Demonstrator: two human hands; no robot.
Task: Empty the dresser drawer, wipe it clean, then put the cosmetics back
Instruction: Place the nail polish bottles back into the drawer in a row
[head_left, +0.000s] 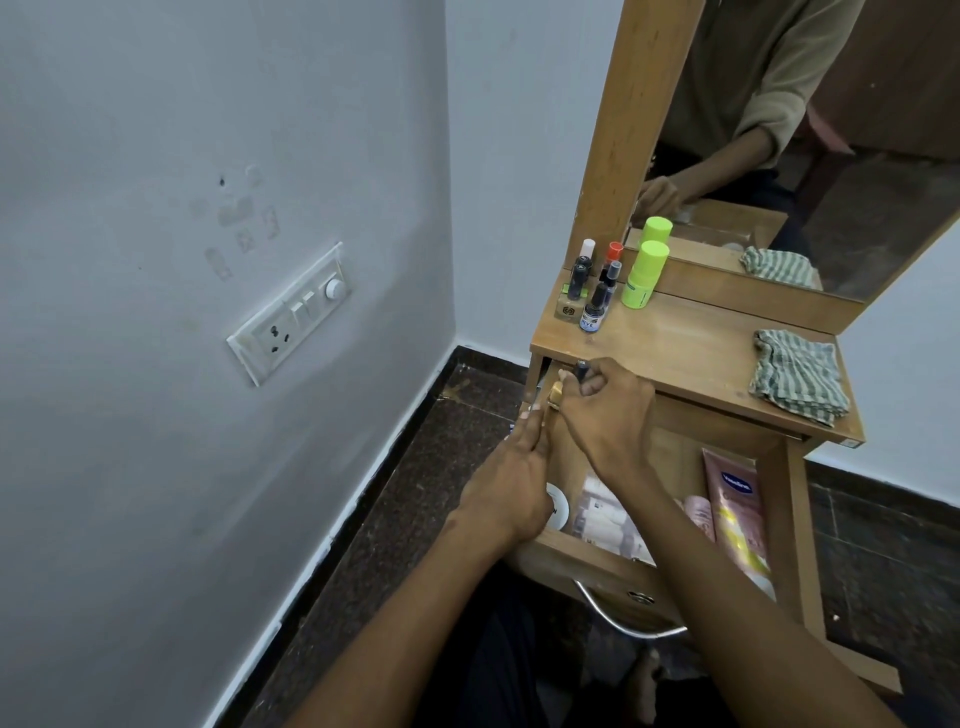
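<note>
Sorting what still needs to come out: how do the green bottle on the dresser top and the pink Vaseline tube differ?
The green bottle stands upright on the dresser top, already out; the pink Vaseline tube lies flat inside the open drawer. The bottle is a rigid lime cylinder with a round cap; the tube is flat and soft-looking. Neither is being held by a hand.

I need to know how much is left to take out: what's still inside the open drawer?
Inside the drawer: a pink Vaseline tube, a smaller pink bottle, a white jar, a pale packet. The forearms cover the rest.
</note>
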